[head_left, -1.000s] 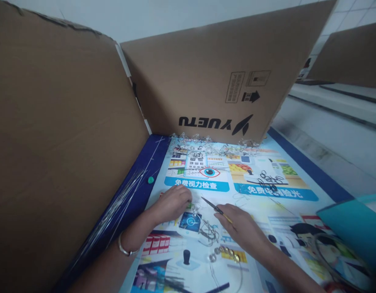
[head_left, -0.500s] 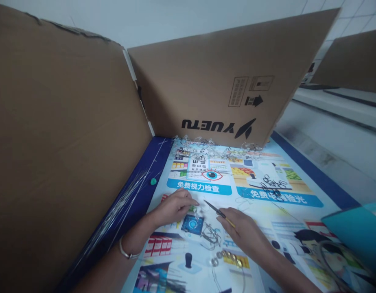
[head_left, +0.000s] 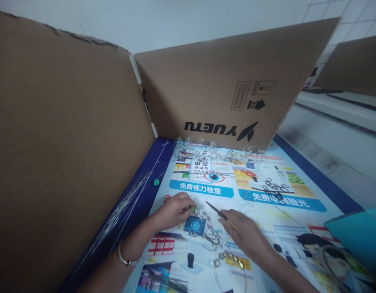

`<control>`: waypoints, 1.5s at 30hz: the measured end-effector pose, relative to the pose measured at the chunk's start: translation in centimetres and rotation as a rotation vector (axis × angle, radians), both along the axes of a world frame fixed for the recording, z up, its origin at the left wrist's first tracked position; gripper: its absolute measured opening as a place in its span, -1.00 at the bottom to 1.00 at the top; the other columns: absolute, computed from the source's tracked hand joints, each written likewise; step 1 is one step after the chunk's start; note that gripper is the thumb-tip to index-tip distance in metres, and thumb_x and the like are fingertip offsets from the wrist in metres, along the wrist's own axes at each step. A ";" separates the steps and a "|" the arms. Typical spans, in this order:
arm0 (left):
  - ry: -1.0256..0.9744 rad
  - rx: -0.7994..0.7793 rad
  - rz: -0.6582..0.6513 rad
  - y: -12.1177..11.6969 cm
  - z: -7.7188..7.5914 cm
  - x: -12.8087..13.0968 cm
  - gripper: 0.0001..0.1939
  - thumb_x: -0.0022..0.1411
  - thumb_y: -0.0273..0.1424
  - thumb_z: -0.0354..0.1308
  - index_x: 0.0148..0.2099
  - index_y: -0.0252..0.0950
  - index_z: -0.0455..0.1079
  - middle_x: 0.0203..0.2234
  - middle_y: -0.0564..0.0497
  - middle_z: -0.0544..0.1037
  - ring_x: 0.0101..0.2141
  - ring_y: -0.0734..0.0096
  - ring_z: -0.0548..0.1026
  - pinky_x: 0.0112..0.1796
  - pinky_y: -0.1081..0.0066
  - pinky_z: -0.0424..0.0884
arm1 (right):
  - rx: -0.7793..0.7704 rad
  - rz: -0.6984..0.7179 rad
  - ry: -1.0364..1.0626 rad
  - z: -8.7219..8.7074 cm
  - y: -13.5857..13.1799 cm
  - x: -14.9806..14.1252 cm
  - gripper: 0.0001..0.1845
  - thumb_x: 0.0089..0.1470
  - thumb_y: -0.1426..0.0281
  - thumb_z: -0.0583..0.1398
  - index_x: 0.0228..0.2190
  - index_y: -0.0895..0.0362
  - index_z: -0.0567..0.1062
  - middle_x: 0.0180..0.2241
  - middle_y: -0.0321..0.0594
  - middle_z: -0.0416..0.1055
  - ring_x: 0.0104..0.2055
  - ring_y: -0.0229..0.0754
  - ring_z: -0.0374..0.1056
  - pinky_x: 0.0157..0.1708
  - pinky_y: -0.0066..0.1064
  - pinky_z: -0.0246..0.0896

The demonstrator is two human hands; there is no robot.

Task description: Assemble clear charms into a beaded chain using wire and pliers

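Observation:
My right hand (head_left: 241, 228) is closed around a slim tool (head_left: 222, 215) with a dark pointed tip and a yellow handle; its exact kind does not show. The tip points up and left, apart from my left hand (head_left: 175, 209). The fingers of that hand are curled and pinched near small clear pieces (head_left: 197, 211); what is between them is too small to make out. Just below the hands lies a tangle of bent wire pieces (head_left: 213, 236). Nearer to me is a string of round, shiny gold and clear pieces (head_left: 229, 258) on thin wire.
Long straight wires (head_left: 121, 207) lie along the left cardboard wall (head_left: 68, 142). Clear wire pieces (head_left: 206, 152) are heaped against the back cardboard panel (head_left: 212, 97). Dark rings (head_left: 275, 190) sit at right, a green lump (head_left: 156, 182) at left, and a teal object (head_left: 355, 236) at the right edge.
My left fingers have drawn in: the index finger, stretched to the right before, is now curled. The right hand holds the tool almost as before. The whole view has shifted slightly.

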State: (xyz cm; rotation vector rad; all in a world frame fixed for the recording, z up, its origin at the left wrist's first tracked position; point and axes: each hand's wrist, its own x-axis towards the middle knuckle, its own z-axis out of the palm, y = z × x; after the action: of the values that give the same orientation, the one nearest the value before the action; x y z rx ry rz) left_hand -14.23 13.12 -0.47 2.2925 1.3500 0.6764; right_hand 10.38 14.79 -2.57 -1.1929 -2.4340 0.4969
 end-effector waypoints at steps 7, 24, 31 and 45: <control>0.002 -0.020 -0.011 0.1 0.3 -0.3 -0.81 0.13 -0.50 0.02 -0.21 -0.24 0.39 -0.34 0.03 0.43 -0.23 0.44 0.35 -0.20 0.49 0.24 | -0.057 0.023 0.005 1.2 0.1 -0.1 -0.66 0.15 0.21 -0.09 -0.27 0.10 0.38 -0.36 -0.19 0.40 -0.30 -0.17 0.33 -0.31 -0.36 0.23; -0.148 -0.198 0.137 0.9 -1.3 -1.1 -0.80 -0.06 -0.35 0.22 -0.32 -0.25 0.36 -0.45 0.13 0.37 -0.43 0.53 0.33 -0.40 0.55 0.22 | -0.056 0.019 -0.036 2.8 0.3 -1.5 -0.66 0.15 0.20 -0.09 -0.29 0.08 0.39 -0.35 -0.20 0.41 -0.31 -0.17 0.33 -0.32 -0.37 0.22; -0.172 -0.189 0.137 0.7 -0.9 -0.7 -0.80 -0.05 -0.34 0.22 -0.32 -0.27 0.39 -0.44 0.11 0.38 -0.44 0.53 0.35 -0.40 0.54 0.24 | 0.032 0.047 -0.137 2.6 0.2 -1.1 -0.64 0.15 0.23 -0.09 -0.24 0.11 0.41 -0.30 -0.14 0.42 -0.24 -0.13 0.33 -0.26 -0.33 0.22; -0.161 -0.139 0.133 0.4 -0.3 0.1 -0.74 -0.09 -0.43 0.24 -0.28 -0.25 0.33 -0.47 0.14 0.42 -0.43 0.51 0.35 -0.40 0.53 0.20 | -0.034 0.137 -0.221 7.4 2.9 -1.2 -0.64 0.14 0.19 -0.08 -0.28 0.08 0.43 -0.32 -0.16 0.43 -0.29 -0.13 0.32 -0.29 -0.33 0.18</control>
State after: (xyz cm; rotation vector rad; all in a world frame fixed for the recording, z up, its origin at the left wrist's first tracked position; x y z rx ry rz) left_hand -14.14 13.54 -0.79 2.0091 1.4340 0.7657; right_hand 9.19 17.69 4.86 -1.1536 -2.7192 0.4696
